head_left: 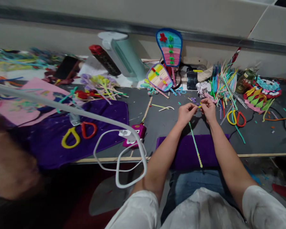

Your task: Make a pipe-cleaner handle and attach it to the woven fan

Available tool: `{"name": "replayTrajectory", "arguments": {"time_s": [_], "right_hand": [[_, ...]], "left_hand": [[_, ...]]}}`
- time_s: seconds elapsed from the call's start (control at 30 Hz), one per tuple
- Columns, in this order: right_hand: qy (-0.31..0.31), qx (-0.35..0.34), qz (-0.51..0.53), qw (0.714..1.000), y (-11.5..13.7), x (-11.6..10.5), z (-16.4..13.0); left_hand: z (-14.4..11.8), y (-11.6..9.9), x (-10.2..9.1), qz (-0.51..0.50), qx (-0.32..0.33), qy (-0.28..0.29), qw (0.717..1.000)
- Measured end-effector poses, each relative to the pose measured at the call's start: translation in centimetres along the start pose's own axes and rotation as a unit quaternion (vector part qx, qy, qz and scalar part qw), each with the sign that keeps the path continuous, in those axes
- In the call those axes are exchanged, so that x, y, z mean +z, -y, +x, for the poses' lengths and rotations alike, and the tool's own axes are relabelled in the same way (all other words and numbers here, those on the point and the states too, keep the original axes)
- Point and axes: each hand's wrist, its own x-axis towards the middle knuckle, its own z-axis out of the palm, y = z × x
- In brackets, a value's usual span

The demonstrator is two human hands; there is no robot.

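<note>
I have both hands up over the grey table (157, 121), close together. My left hand (187, 113) is pinched shut on the top end of a green pipe cleaner (195, 144), and my right hand (207, 108) pinches the same end from the other side, fingertips almost touching, with a small yellow bit showing between them. The stem hangs down from my left hand and trails toward me, across the purple cloth (188, 152) that lies just under my wrists.

To do this well, I judge I should keep both pinches right at the end, so the wire bends where I want and not farther down. Short turns look safer than long ones, since the loose tail could swing and catch on the cloth edge.

Beyond my right hand lies a bundle of coloured stems (222, 82), and just to its right a pair of yellow and red scissors (235, 117). Well off to the left of my left hand a second pair of scissors (78, 133) rests on another purple cloth, with a white cable (119, 159) looping nearby.
</note>
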Motion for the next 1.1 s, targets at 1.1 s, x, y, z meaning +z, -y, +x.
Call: {"name": "replayTrajectory", "arguments": {"time_s": [1.1], "right_hand": [[0.120, 0.054, 0.005, 0.991, 1.1, -1.7, 0.2]], "left_hand": [[1.0, 0.5, -1.8, -0.165, -0.120, -0.004, 0.979]]}}
